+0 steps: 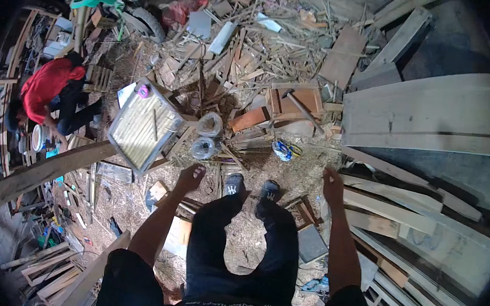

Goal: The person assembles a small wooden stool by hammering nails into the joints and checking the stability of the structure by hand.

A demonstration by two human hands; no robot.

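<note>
I stand on a floor strewn with wood shavings, both arms held forward and apart. My left hand hovers with loosely curled fingers and no object visible in it. Nearest to it are two clear round plastic-wrapped bundles and a light slatted panel in a frame. A thin stick and a small pink round item lie on that panel. My right hand hangs beside stacked boards, fingers curled, nothing visible in it. Ahead between the hands lies a blue-and-white packet with something yellow beside it.
A hammer rests across a brown wooden box. Scrap wood heaps up at the far side. Long boards are stacked at right. A person in red crouches at left, beyond a long beam.
</note>
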